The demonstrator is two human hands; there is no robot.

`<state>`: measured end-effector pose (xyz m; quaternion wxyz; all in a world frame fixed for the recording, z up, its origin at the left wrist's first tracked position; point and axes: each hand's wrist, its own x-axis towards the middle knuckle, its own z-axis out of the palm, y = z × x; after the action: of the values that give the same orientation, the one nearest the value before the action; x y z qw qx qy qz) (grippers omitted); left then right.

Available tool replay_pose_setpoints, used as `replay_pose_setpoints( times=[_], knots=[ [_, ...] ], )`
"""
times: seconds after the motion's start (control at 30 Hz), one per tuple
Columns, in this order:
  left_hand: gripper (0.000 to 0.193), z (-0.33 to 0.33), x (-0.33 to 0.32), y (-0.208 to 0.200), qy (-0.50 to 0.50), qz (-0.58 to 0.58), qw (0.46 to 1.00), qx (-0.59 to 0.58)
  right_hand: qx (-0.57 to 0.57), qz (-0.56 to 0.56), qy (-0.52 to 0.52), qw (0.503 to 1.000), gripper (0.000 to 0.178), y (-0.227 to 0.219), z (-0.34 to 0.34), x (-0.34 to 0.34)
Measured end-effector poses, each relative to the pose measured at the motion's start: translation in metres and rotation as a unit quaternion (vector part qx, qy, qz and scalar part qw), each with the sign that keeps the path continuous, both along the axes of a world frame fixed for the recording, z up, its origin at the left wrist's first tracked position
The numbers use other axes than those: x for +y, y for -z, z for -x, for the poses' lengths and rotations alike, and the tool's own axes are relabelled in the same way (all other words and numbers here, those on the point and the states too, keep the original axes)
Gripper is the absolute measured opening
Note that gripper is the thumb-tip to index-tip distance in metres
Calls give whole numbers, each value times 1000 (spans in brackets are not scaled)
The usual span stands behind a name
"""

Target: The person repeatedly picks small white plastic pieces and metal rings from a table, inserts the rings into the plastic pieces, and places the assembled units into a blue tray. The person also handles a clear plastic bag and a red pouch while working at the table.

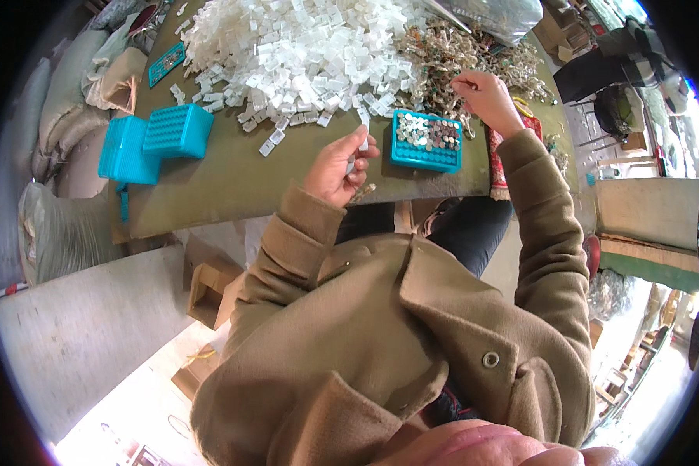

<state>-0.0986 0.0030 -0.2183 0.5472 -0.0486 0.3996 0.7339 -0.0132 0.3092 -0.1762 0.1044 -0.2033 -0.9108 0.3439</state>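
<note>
1. While the left hand [340,167] pinches one white piece [364,139] near the middle, the right hand [488,99] is at the metal heap [433,64], far right; I cannot tell its grip.
2. One blue tray [425,163] between them looks part done: far rows filled, near rows bare.
3. Far: one white heap [295,58], too many to count; left: two blue stacks [177,132].

Workshop: heaped plastic pieces [303,58], stacked trays [177,130], bulging sacks [64,89]

A broad-cuffed brown coat [334,326] is worn with dark trousers [474,233].
</note>
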Motion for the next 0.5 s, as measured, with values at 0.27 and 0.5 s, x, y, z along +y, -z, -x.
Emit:
replay_pose_setpoints(
  times=[0.27,0.5],
  knots=[
    [34,-10,9,3,64,-30,997,0,-90,-404,1,910,13,14,48,-4],
    [29,-4,12,6,73,-32,997,13,12,-285,5,959,21,16,30,29]
  ],
)
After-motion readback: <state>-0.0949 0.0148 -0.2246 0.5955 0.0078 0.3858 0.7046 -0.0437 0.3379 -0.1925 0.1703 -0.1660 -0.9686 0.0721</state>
